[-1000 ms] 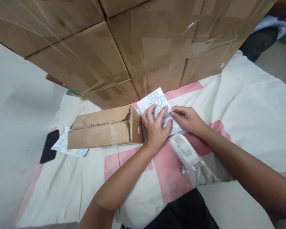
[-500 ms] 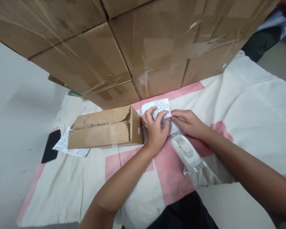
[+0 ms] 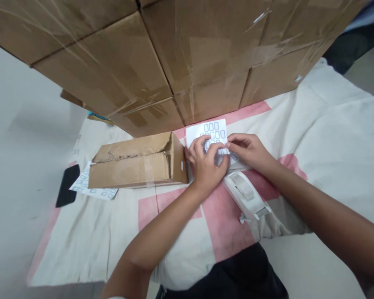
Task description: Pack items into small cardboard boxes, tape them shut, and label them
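Observation:
A white sheet of stickers (image 3: 192,132), printed with rows of small blue-outlined boxes, lies on the cloth against the stacked cartons. My left hand (image 3: 204,162) rests on it with fingers curved and spread, thumb apart from the index finger. At the sheet's right edge, my right hand (image 3: 247,148) pinches with thumb and index finger; whatever else sits between those fingertips is too small to make out. Another piece of printed paper (image 3: 234,157) shows partly beneath. Close below the hands lies a white tape dispenser (image 3: 244,189). Left of my left hand is a cardboard box (image 3: 131,172), taped along its flaps.
A wall of taped cartons (image 3: 212,62) rises at the back. Under the box's left end lies another printed sheet (image 3: 104,193), beside a black flat object (image 3: 67,187). The pink-and-white cloth (image 3: 174,245) is wrinkled. Part of a person (image 3: 352,45) shows at upper right.
The view has tilted slightly, so everything sits a little higher. My right fingers have drawn slightly apart from the left hand, and more of the lower paper shows.

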Demonstrator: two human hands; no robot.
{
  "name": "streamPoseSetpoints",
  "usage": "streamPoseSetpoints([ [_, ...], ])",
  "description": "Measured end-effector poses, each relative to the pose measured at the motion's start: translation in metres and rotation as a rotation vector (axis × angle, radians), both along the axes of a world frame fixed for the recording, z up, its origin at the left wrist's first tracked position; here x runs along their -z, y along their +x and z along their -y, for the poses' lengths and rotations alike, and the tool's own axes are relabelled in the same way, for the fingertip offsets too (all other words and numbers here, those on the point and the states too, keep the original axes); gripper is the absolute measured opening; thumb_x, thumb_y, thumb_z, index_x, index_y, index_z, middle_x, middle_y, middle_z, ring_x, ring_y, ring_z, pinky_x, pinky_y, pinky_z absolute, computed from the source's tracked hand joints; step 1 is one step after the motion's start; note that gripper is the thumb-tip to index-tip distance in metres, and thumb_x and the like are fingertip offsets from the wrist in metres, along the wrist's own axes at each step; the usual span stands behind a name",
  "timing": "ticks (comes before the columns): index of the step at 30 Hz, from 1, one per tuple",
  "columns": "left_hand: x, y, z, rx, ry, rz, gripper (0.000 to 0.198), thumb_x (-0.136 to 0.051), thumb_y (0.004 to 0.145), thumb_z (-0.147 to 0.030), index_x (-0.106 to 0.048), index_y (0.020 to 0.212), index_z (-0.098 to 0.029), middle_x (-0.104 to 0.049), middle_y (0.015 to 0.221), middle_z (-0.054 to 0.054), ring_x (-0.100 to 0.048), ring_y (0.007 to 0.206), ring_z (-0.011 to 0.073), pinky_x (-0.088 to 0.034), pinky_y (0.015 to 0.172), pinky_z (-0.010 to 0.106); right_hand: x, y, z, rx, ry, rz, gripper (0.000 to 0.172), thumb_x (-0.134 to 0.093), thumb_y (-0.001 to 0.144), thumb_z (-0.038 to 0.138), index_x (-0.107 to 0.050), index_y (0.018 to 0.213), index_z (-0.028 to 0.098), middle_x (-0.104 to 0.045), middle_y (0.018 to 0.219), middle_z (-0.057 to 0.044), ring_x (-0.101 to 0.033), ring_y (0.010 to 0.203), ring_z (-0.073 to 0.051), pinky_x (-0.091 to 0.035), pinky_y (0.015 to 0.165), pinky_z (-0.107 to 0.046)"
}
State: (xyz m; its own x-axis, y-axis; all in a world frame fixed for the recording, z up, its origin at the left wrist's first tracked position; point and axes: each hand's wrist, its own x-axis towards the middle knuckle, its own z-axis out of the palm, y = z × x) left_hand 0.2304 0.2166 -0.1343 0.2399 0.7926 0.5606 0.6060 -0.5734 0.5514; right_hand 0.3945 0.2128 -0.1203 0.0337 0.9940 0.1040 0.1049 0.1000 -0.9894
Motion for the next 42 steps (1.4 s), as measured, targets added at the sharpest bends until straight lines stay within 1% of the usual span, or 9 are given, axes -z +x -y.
streamPoseSetpoints([
  [4,0.0,0.0,-0.001,0.008,-0.027,-0.026,0.018,-0.073,0.08,-0.024,-0.066,0.096,-0.026,-0.05,0.132,0.009,-0.042,0.132,0.0296,-0.028,0.115,0.05,0.001,0.0,0.0,-0.03,0.026,0.097,0.023,-0.069,0.083,0.041,-0.071,0.08,0.019,-0.069,0.078,-0.002,-0.062,0.074,-0.018,-0.05,0.072,-0.031],
  [10,0.003,0.0,0.0,0.013,-0.055,-0.058,0.017,-0.071,0.081,-0.023,-0.059,0.094,-0.024,-0.05,0.136,0.01,-0.037,0.139,0.0318,-0.018,0.118,0.057,-0.001,-0.003,0.002,-0.017,0.078,0.189,0.02,-0.066,0.084,0.037,-0.071,0.08,0.018,-0.071,0.08,-0.003,-0.064,0.077,-0.019,-0.051,0.075,-0.031],
  [19,0.001,0.001,0.002,-0.024,-0.054,-0.122,0.018,-0.071,0.081,-0.023,-0.058,0.094,-0.024,-0.049,0.142,0.011,-0.035,0.139,0.036,-0.026,0.11,0.062,0.002,-0.005,0.004,-0.006,0.089,0.233,0.017,-0.063,0.088,0.034,-0.071,0.084,0.019,-0.072,0.082,-0.002,-0.067,0.077,-0.019,-0.051,0.072,-0.03],
  [24,0.001,0.003,0.003,-0.02,0.022,-0.144,0.028,-0.069,0.086,-0.032,-0.064,0.114,-0.03,-0.043,0.153,0.009,-0.028,0.142,0.0386,-0.018,0.114,0.066,0.003,-0.002,0.004,0.115,0.083,0.182,0.017,-0.063,0.091,0.035,-0.071,0.091,0.02,-0.074,0.088,-0.003,-0.07,0.082,-0.02,-0.054,0.075,-0.03],
  [27,0.0,0.003,0.004,-0.012,0.045,-0.144,0.033,-0.068,0.087,-0.033,-0.064,0.12,-0.03,-0.044,0.153,0.009,-0.029,0.141,0.0381,-0.018,0.115,0.063,0.003,0.001,0.004,0.158,0.074,0.15,0.019,-0.063,0.092,0.036,-0.071,0.095,0.02,-0.075,0.089,-0.003,-0.071,0.082,-0.019,-0.055,0.075,-0.03],
  [29,0.0,0.003,0.005,-0.018,0.033,-0.146,0.035,-0.068,0.087,-0.036,-0.065,0.122,-0.03,-0.045,0.15,0.009,-0.033,0.137,0.0368,-0.023,0.113,0.059,0.003,0.002,0.004,0.172,0.107,0.161,0.018,-0.063,0.092,0.036,-0.071,0.096,0.02,-0.075,0.088,-0.003,-0.071,0.082,-0.019,-0.056,0.076,-0.03],
  [32,0.0,0.002,0.006,-0.044,-0.024,-0.15,0.037,-0.067,0.089,-0.041,-0.065,0.125,-0.033,-0.051,0.133,0.009,-0.045,0.12,0.031,-0.034,0.101,0.047,0.005,0.003,0.004,0.148,0.167,0.205,0.017,-0.062,0.093,0.032,-0.071,0.1,0.02,-0.075,0.091,-0.003,-0.073,0.084,-0.019,-0.056,0.075,-0.028],
  [34,0.001,0.002,0.006,-0.061,-0.054,-0.148,0.036,-0.067,0.09,-0.042,-0.065,0.125,-0.033,-0.051,0.122,0.008,-0.048,0.109,0.0274,-0.036,0.093,0.042,0.006,0.002,0.005,0.124,0.198,0.246,0.017,-0.061,0.093,0.029,-0.069,0.105,0.021,-0.075,0.095,-0.003,-0.073,0.088,-0.019,-0.056,0.075,-0.027],
  [42,0.005,0.0,0.001,-0.045,-0.027,-0.076,0.024,-0.066,0.092,-0.036,-0.065,0.114,-0.027,-0.049,0.115,0.008,-0.047,0.108,0.0261,-0.034,0.093,0.038,0.004,0.001,0.011,-0.002,0.305,0.41,0.037,-0.054,0.094,0.021,-0.052,0.13,0.024,-0.075,0.097,-0.002,-0.07,0.081,-0.016,-0.053,0.069,-0.025],
])
